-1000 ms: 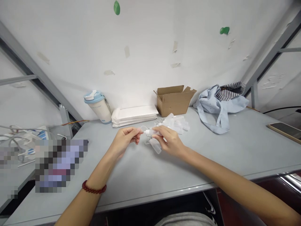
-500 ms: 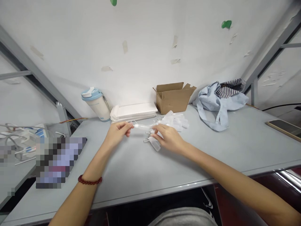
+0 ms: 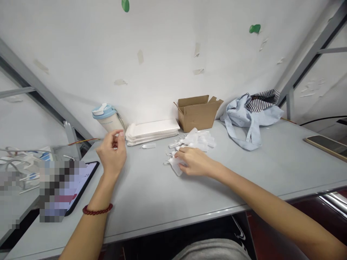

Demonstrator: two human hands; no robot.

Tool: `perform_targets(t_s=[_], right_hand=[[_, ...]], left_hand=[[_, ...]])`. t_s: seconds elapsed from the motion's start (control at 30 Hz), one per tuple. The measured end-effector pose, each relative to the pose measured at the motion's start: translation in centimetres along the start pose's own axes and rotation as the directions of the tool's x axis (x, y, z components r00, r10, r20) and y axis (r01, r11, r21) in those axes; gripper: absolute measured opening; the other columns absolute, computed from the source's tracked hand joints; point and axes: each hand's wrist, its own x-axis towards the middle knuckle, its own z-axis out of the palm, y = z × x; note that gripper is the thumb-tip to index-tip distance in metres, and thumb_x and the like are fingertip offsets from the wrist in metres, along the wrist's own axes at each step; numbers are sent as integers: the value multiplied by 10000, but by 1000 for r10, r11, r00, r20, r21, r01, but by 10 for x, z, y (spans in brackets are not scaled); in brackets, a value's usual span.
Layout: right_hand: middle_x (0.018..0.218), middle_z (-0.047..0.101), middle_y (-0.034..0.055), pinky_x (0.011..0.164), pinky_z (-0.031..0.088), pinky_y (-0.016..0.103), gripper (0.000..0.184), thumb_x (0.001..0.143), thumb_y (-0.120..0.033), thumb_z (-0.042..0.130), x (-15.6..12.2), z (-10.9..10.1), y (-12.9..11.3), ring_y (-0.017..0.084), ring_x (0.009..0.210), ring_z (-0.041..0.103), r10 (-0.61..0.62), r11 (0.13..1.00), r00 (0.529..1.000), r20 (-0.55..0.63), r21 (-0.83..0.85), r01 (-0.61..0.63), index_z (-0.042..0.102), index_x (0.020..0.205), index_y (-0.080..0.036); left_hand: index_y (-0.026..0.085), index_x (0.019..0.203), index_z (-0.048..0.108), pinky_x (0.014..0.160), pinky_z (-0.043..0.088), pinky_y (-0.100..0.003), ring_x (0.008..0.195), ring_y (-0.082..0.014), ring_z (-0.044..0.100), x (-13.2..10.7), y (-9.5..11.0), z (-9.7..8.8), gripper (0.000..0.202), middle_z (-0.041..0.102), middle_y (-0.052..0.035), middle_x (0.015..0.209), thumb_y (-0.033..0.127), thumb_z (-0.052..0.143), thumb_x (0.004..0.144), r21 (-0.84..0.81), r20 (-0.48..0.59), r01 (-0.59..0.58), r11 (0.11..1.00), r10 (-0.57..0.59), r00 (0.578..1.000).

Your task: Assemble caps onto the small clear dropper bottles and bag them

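Note:
My left hand (image 3: 112, 153) is lifted above the left part of the grey table (image 3: 151, 195), its thumb and fingers pinched together; what they hold, if anything, is too small to see. A small white piece (image 3: 148, 146) lies alone on the table to its right. My right hand (image 3: 193, 161) rests knuckles up at the near edge of a pile of small clear plastic pieces (image 3: 199, 141), its fingers curled round one clear piece (image 3: 175, 168).
Along the wall stand a blue-lidded cup (image 3: 107, 118), a stack of white packets (image 3: 153, 130), an open cardboard box (image 3: 197, 112) and a light blue cloth bag (image 3: 251, 115). A tablet (image 3: 81, 180) lies at the left, a phone (image 3: 325, 144) at the far right.
My left hand has pulled away to the left and risen. A small white piece now lies on the table near the packets. My right hand has sunk onto the pile.

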Motion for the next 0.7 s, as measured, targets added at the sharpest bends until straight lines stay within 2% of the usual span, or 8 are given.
perform_targets(t_s=[0.07,0.1,0.2,0.27,0.33,0.4,0.5,0.7], right_hand=[[874,643,110,602,376,286,218,800,-166,497,1,0,2,204,736,575,3,1000,1000,-15,17,-3,633,962,-113],[858,645,107,607,379,286,215,817,-166,483,1,-1,3,202,729,577,14,999,999,-38,38,-13,632,961,-112],[889,664,104,656,398,289,233,851,-180,467,1,-4,6,198,765,589,48,984,986,-161,178,-18,625,1009,-113],[910,672,96,665,404,281,248,861,-199,470,1,-6,7,181,755,588,74,954,971,-227,298,-3,619,1039,-113],[868,672,82,633,396,267,250,867,-222,466,1,-7,6,159,697,570,99,923,960,-260,384,9,626,1022,-108],[786,656,61,594,378,254,248,870,-240,459,1,-8,4,140,636,540,125,901,952,-280,434,9,639,976,-106],[681,612,22,548,353,236,238,861,-261,471,1,-10,2,111,559,486,190,851,937,-293,526,-8,647,925,-114],[519,505,-34,478,298,222,239,841,-333,503,2,-11,5,87,471,397,339,606,922,-186,793,-63,635,816,-135]], left_hand=[[149,907,662,541,384,-213,533,-110,469,-3,2,3,248,529,19,603,325,505,830,-34,174,-2,999,7,985],[148,885,666,539,382,-214,532,-111,471,-5,4,5,254,536,19,597,338,509,822,-69,300,10,998,11,954],[137,853,673,533,379,-220,530,-112,462,-15,13,11,303,563,9,613,387,505,824,-197,655,94,976,60,754],[142,867,674,532,378,-222,542,-110,453,-22,22,14,319,593,-4,676,404,496,835,-253,770,157,955,101,631],[149,871,676,533,376,-223,555,-111,452,-27,31,15,323,597,-9,703,408,485,846,-285,828,212,935,129,545],[147,858,674,525,367,-222,554,-110,443,-29,38,15,324,571,-4,671,410,485,848,-297,854,261,919,133,503],[142,841,671,522,363,-220,552,-107,432,-28,41,14,304,553,0,654,403,515,831,-303,864,317,899,119,489],[147,742,652,524,376,-223,548,-110,441,-25,42,9,286,530,8,611,405,543,800,-267,892,376,887,80,446]])
